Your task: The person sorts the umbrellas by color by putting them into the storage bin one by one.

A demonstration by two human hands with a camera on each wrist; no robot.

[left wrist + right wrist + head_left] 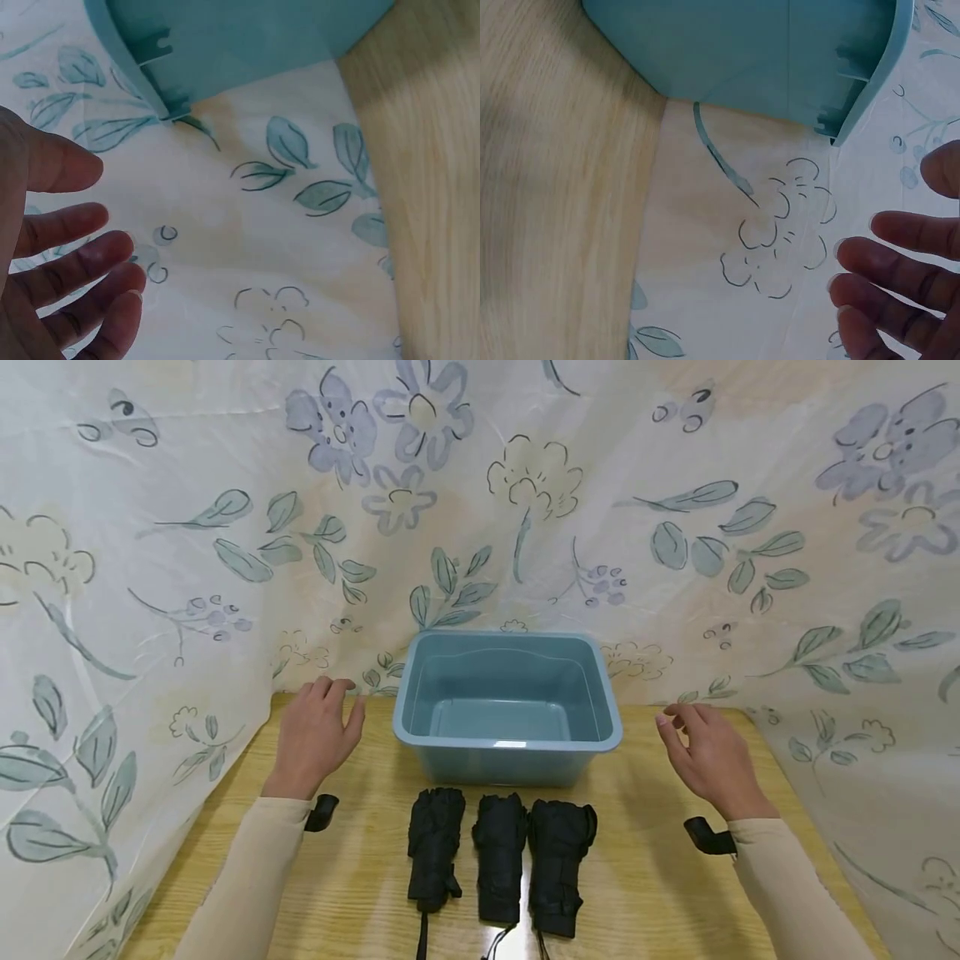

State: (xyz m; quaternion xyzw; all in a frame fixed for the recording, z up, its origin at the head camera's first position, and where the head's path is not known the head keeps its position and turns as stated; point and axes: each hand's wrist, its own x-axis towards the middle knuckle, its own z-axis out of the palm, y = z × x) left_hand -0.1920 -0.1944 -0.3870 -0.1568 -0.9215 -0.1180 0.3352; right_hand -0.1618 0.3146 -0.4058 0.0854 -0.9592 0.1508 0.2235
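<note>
A blue-grey plastic tub [506, 762] stands at the back middle of the wooden table. In front of it, side by side, lie three black fabric bundles that look like folded umbrellas: a left one [435, 847], a middle one [499, 860] and a right one [557, 868]. Each has a thin cord at its near end. Left of the tub my left hand [315, 735] hovers, fingers relaxed and holding nothing. On the other side my right hand [708, 756] is likewise apart from the tub, its fingers loosely bent around nothing. Both wrist views show the tub's outer side.
A flower-patterned cloth [525, 527] hangs behind the table and along both sides. The tub's back rim stands close to it. Wooden tabletop [637, 877] shows between the right bundle and my right forearm. Each wrist carries a small black device [321, 812].
</note>
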